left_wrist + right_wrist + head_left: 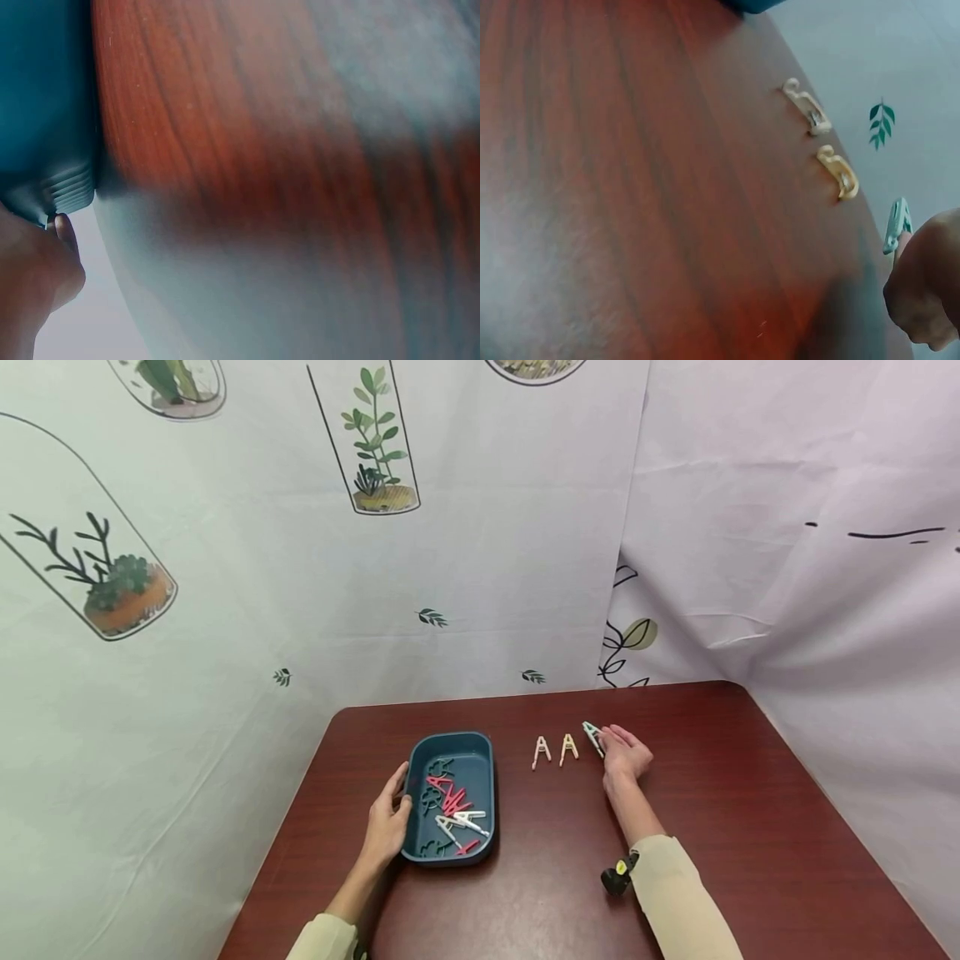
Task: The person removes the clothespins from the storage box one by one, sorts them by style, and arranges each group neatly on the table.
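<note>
A blue plastic bin [474,768] stands on the table with my left hand [387,822] gripping its left side, thumb at the rim. Inside it lie dark green clips [431,800], red clothespins [454,802] and white clothespins [471,818]. My right hand [627,758] pinches a mint-green clothespin [590,731] near the back of the table. To the left of that hand, a pale pink clothespin [542,747] and a yellow clothespin [568,745] lie side by side. The right wrist view shows the mint clothespin [897,219] sticking out past the fingers.
The dark red wooden table [555,852] has rounded back corners. Behind it hangs a white cloth [487,568] printed with plants, and more cloth runs along both sides. A small black device [617,878] is strapped at the right wrist.
</note>
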A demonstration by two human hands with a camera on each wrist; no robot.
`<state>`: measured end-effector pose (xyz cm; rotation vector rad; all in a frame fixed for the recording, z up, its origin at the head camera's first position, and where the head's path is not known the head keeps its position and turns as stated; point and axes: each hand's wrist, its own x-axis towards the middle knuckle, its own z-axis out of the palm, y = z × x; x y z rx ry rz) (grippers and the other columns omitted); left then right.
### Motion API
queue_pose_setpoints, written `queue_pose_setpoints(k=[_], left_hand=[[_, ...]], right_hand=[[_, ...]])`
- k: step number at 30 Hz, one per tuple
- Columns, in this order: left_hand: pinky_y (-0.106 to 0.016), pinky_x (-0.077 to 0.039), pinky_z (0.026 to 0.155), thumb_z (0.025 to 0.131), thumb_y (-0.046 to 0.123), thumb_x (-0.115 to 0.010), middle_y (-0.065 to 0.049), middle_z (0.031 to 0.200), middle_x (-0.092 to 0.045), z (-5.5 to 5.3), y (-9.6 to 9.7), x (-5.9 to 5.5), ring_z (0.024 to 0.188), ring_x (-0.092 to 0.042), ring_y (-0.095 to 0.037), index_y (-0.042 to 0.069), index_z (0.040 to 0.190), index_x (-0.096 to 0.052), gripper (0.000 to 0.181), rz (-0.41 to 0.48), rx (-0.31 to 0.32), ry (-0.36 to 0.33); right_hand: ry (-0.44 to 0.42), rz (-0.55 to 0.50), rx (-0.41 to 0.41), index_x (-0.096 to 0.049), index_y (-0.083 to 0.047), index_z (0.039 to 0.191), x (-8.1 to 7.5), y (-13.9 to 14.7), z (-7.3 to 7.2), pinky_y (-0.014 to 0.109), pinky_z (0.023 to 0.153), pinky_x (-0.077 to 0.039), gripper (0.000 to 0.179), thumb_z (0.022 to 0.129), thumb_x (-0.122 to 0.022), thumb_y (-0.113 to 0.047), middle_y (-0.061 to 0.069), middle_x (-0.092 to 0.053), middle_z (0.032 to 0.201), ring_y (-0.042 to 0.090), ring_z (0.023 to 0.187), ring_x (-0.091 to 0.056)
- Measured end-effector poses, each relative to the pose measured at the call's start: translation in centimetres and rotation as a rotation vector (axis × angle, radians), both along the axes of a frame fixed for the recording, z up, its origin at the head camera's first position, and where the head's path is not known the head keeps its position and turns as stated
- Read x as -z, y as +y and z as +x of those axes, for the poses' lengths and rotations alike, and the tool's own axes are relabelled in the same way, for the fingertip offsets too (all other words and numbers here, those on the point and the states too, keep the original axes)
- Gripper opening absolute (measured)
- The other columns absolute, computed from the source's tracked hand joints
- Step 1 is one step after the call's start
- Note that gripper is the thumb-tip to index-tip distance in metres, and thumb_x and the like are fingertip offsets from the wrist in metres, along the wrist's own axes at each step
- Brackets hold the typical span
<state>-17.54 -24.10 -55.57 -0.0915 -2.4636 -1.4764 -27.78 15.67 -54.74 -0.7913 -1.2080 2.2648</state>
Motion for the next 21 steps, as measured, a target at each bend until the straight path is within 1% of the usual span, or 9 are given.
queue_pose_setpoints(k=[3, 5, 7, 9, 10, 13, 15, 18, 21], left_hand=[[-0.059, -0.044, 0.109, 0.104, -0.008, -0.052, -0.019, 0.158, -0.052, 0.0, 0.0, 0.0, 0.142, -0.053, -0.036, 0.013, 0.163, -0.044, 0.064, -0.004, 0.002, 0.000], [-0.059, -0.044, 0.109, 0.104, -0.008, -0.052, -0.020, 0.157, -0.052, 0.0, 0.1, 0.0, 0.141, -0.053, -0.036, 0.013, 0.163, -0.044, 0.064, -0.009, 0.002, 0.001], [-0.060, -0.044, 0.110, 0.104, -0.008, -0.052, -0.020, 0.158, -0.052, 0.1, 0.0, 0.0, 0.142, -0.053, -0.037, 0.013, 0.163, -0.044, 0.063, -0.011, 0.001, -0.003], [-0.059, -0.043, 0.110, 0.104, -0.008, -0.052, -0.020, 0.158, -0.052, 0.1, 0.0, 0.1, 0.142, -0.053, -0.036, 0.013, 0.163, -0.044, 0.063, -0.011, -0.003, -0.005], [-0.059, -0.043, 0.110, 0.104, -0.008, -0.052, -0.019, 0.158, -0.052, 0.1, 0.0, 0.1, 0.142, -0.053, -0.036, 0.013, 0.163, -0.044, 0.064, -0.010, -0.005, -0.006], [-0.059, -0.043, 0.110, 0.104, -0.008, -0.052, -0.019, 0.158, -0.052, 0.0, 0.0, 0.1, 0.141, -0.053, -0.037, 0.013, 0.163, -0.045, 0.064, -0.008, -0.011, -0.007], [-0.059, -0.044, 0.109, 0.103, -0.008, -0.052, -0.019, 0.158, -0.052, 0.0, 0.0, 0.1, 0.140, -0.054, -0.037, 0.013, 0.163, -0.044, 0.064, -0.010, -0.012, -0.006], [-0.059, -0.044, 0.109, 0.103, -0.008, -0.052, -0.019, 0.158, -0.052, 0.1, 0.0, 0.1, 0.139, -0.055, -0.037, 0.013, 0.163, -0.044, 0.064, -0.007, -0.013, -0.007], [-0.059, -0.044, 0.109, 0.103, -0.009, -0.052, -0.019, 0.158, -0.052, 0.1, 0.1, 0.0, 0.139, -0.055, -0.037, 0.012, 0.163, -0.045, 0.064, -0.004, -0.012, -0.003]], right_hand=[[-0.029, -0.038, 0.001, -0.065, 0.018, 0.127, 0.5, 0.4, 0.2, 0.027, 0.079, -0.061, 0.039, 0.088, -0.071, 0.019, 0.014, -0.079, 0.094, 0.011, 0.077, -0.076], [-0.043, -0.071, -0.005, -0.064, 0.018, 0.131, 0.6, 0.4, 0.3, 0.029, 0.084, -0.060, 0.042, 0.089, -0.070, 0.019, 0.011, -0.079, 0.094, 0.012, 0.083, -0.077], [-0.058, -0.099, -0.012, -0.062, 0.017, 0.134, 0.6, 0.4, 0.4, 0.032, 0.090, -0.059, 0.043, 0.091, -0.068, 0.019, 0.011, -0.079, 0.097, 0.013, 0.089, -0.077], [-0.075, -0.119, -0.017, -0.061, 0.017, 0.136, 0.5, 0.2, 0.5, 0.034, 0.094, -0.057, 0.043, 0.093, -0.066, 0.019, 0.013, -0.078, 0.103, 0.015, 0.096, -0.076], [-0.084, -0.120, -0.021, -0.061, 0.016, 0.137, 0.6, 0.2, 0.6, 0.035, 0.096, -0.056, 0.044, 0.093, -0.065, 0.019, 0.017, -0.077, 0.110, 0.016, 0.100, -0.076], [-0.106, -0.118, -0.032, -0.060, 0.015, 0.139, 0.7, 0.0, 0.7, 0.032, 0.096, -0.056, 0.046, 0.093, -0.064, 0.019, 0.025, -0.069, 0.128, 0.021, 0.112, -0.072], [-0.112, -0.106, -0.048, -0.059, 0.014, 0.140, 0.9, 0.0, 0.8, 0.030, 0.096, -0.056, 0.048, 0.093, -0.063, 0.019, 0.029, -0.063, 0.136, 0.023, 0.119, -0.069], [-0.107, -0.099, -0.069, -0.057, 0.013, 0.144, 0.9, -0.1, 1.0, 0.028, 0.098, -0.054, 0.050, 0.094, -0.060, 0.018, 0.030, -0.059, 0.142, 0.027, 0.126, -0.065], [-0.090, -0.108, -0.095, -0.053, 0.013, 0.148, 0.8, -0.3, 1.1, 0.029, 0.100, -0.053, 0.053, 0.096, -0.058, 0.018, 0.030, -0.057, 0.146, 0.028, 0.130, -0.062]])
